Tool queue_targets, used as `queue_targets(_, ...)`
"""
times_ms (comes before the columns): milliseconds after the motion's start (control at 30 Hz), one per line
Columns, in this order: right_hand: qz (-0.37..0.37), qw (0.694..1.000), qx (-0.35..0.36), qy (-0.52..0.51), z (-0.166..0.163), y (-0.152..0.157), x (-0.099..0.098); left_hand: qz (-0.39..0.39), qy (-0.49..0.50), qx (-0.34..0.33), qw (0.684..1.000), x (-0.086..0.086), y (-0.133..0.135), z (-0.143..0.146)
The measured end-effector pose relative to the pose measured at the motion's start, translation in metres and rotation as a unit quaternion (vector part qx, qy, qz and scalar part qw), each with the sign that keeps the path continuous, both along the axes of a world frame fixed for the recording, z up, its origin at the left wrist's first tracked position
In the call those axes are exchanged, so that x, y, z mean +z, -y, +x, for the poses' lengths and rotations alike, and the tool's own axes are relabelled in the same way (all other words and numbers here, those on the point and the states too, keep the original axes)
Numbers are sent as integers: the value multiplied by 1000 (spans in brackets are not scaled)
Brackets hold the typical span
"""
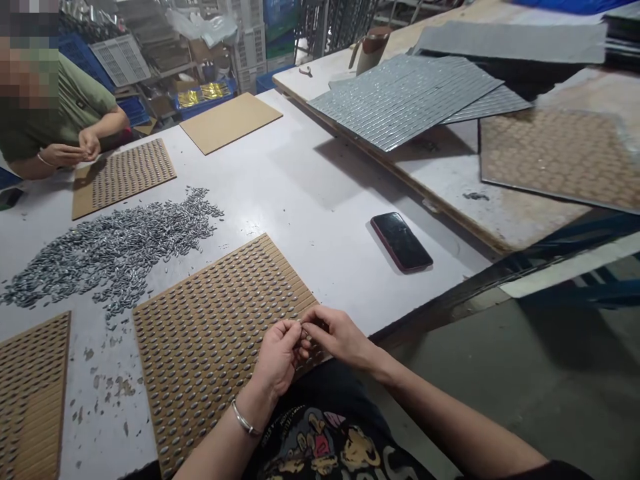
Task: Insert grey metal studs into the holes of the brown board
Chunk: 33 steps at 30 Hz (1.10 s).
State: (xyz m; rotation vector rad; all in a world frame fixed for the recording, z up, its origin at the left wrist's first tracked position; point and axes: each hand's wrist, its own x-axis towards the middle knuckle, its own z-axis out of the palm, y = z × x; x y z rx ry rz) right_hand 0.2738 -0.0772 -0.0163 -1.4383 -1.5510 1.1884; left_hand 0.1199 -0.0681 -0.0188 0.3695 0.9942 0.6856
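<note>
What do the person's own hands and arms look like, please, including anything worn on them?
The left hand and right hand wear no gloves. A shiny silver bracelet circles the left wrist; the right wrist shows none. The right arm is bare up to a black sleeve.

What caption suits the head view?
Left hand and right hand meet over a brown rectangular board lined with silvery oval pieces.

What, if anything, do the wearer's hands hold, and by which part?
Cannot tell: left hand and right hand meet, and anything pinched between is too small to identify.
</note>
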Motion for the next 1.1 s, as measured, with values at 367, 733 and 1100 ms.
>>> queue_targets(367,106,983,44,145,14,-42,-28,38,-71,45,996,5,-10,-37)
queue_targets(733,159,969,87,168,24,-45,-34,30,-86,41,995,7,-12,-36)
queue_targets(1100,63,959,60,271,15,-44,-33,53,-88,16,995,3,-18,-24)
